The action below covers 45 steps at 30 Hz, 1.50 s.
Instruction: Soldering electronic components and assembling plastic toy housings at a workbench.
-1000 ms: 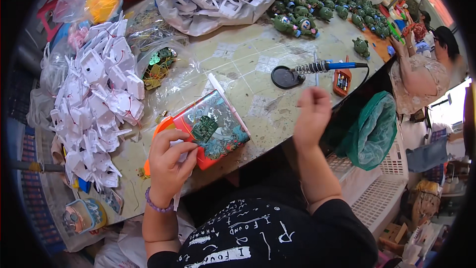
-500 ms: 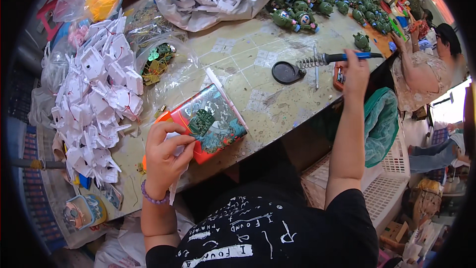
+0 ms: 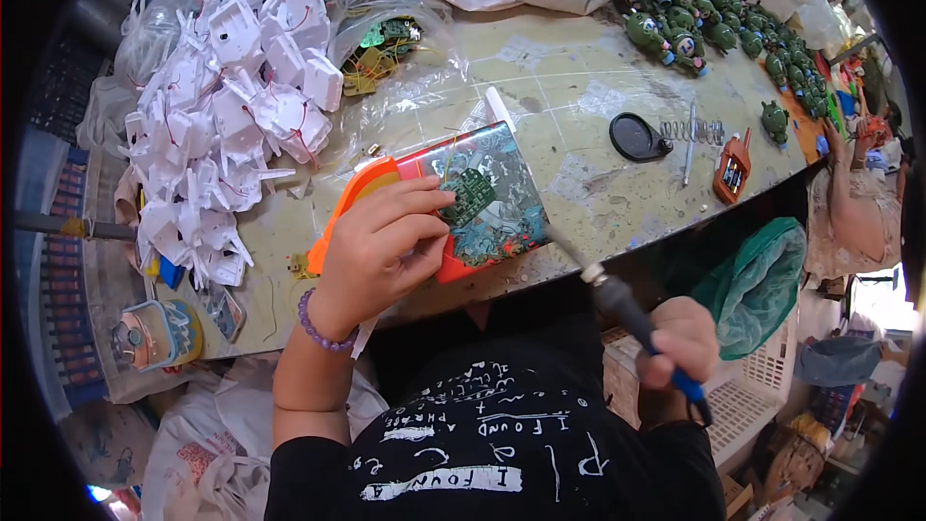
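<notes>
At the counter's near edge, the left hand (image 3: 381, 246) pins a green circuit board (image 3: 470, 195) on an orange pad (image 3: 424, 174); the right hand (image 3: 680, 340) grips the soldering iron (image 3: 617, 304), whose hot tip could burn fingers.

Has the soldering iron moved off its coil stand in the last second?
Yes. The soldering iron has left the coil stand on the table and is now in the right hand, near the table's front edge.

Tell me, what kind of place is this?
Probably a small toy-assembly workshop: the right hand holds a soldering iron, with a green circuit board, white plastic shells and green toy figures.
</notes>
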{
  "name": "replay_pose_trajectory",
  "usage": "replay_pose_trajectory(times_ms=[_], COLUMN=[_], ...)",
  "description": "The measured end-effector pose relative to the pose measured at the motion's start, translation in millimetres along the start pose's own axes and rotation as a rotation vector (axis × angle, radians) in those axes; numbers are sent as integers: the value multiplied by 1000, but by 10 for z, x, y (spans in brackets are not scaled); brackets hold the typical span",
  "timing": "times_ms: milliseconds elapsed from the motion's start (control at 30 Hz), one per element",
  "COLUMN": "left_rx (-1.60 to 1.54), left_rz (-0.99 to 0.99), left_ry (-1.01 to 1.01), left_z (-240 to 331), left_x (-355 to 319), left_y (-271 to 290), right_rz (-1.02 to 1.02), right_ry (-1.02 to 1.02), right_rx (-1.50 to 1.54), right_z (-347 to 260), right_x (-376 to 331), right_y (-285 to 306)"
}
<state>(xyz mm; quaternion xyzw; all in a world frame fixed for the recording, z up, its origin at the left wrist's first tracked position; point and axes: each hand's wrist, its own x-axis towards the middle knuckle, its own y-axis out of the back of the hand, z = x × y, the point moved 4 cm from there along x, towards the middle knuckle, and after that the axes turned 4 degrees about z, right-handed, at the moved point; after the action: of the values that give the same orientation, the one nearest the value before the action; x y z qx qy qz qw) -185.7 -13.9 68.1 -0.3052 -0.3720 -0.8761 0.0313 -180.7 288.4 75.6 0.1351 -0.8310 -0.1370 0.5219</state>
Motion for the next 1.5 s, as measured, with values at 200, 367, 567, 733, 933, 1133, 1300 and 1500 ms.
replay_pose_trajectory(times_ms=[200, 367, 567, 733, 933, 1133, 1300, 1500], left_rx=[26, 57, 87, 84, 95, 88, 94, 96], left_rz=[-3, 11, 8, 7, 9, 8, 10, 8], left_ry=[12, -13, -40, -44, -44, -42, -43, -42], left_z=[3, 12, 27, 20, 25, 28, 37, 40], left_x=[-26, -18, -18, -21, -30, -30, -28, -26], left_y=[-20, -30, -33, -36, -40, -47, -42, -37], right_rz=[-80, -150, -168, -203, -206, -218, -203, -154], right_ry=[136, 215, 194, 188, 194, 206, 234, 238], right_rx=[90, 98, 105, 94, 81, 83, 89, 67], right_z=[-47, -32, -36, -35, -41, -38, -41, -38], right_x=[196, 221, 241, 263, 262, 252, 247, 200], right_y=[-310, -479, -515, -550, -562, -571, -562, -503])
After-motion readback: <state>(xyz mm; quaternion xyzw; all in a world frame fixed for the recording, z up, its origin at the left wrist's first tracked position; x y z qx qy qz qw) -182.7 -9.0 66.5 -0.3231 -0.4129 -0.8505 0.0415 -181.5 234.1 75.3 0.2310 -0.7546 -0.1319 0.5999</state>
